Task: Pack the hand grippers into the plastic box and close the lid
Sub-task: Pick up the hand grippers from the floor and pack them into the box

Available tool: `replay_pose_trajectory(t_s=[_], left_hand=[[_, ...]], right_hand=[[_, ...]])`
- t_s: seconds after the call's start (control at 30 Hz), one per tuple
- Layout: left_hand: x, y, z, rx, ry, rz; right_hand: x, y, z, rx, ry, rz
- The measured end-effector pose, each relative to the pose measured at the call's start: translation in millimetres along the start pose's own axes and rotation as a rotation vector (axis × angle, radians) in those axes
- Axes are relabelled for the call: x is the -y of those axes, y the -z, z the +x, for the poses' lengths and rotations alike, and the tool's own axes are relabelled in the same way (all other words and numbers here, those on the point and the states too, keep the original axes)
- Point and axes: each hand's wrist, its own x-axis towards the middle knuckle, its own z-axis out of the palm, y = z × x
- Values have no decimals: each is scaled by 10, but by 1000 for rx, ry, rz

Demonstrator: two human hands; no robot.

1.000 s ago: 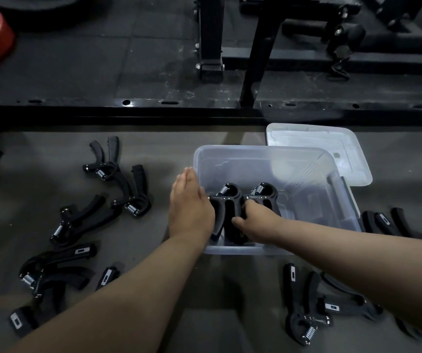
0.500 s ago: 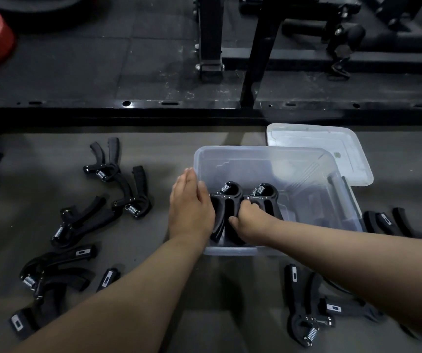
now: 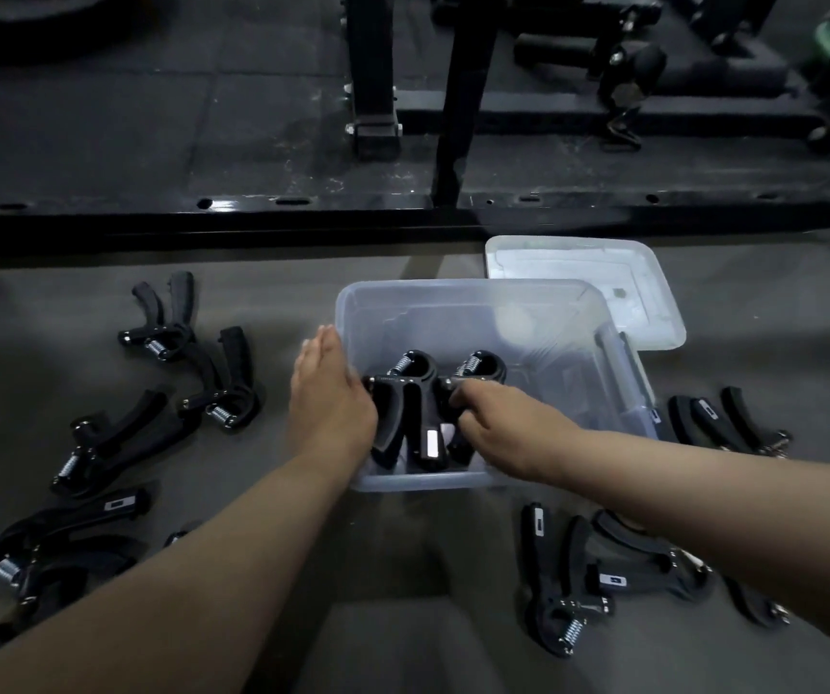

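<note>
Two grippers stand side by side at the near-left end of the box, springs up. Compared with a second ago, the right hand has slid back along the second gripper but remains curled around its handle, so that one looks nearly seated, not released. The left hand, open and flat, still braces the box's left wall. The rest of the box is bare. Loose grippers lie on the floor outside both hands; the lid waits beyond the right hand.
</note>
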Motion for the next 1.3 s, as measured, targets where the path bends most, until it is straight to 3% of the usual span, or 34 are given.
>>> replay_pose_trajectory(t_s=[0.1,0.17,0.23,0.3,0.37,0.43,0.53,0.63,0.7,1.07,1.17,1.3], left_hand=[[79,-53,52,-26,-39,9],[111,-96,89,-47,-99,19],[83,-122,82,-62,-131,22],[66,-131,64,-74,-133,38],[64,-147,63,-80,-137,70],[60,-157,70,-88,-135,104],[32,-162,41,-115,-128,100],[-24,-181,31,-121,-122,100],[-51,-202,29,-123,-124,119],[-91,-260,68,-81,-83,124],[-85,-260,83,-72,-65,133],[-83,-273,81,-74,-55,108]], right_hand=[[-379,247,-208,-93,98,-72],[-700,430,-309,-290,113,2],[-1041,601,-374,-548,43,138],[-1415,695,-397,-724,-164,270],[-1896,651,-391,-654,-471,317],[-2273,468,-438,-367,-664,272],[-2447,85,-564,-29,-610,112],[-2277,-164,-557,126,-377,-17],[-2142,-258,-478,193,-330,-29],[-1903,-328,-359,151,-579,-53],[-1963,-105,-368,149,-654,171],[-2027,273,-409,-218,-679,691]])
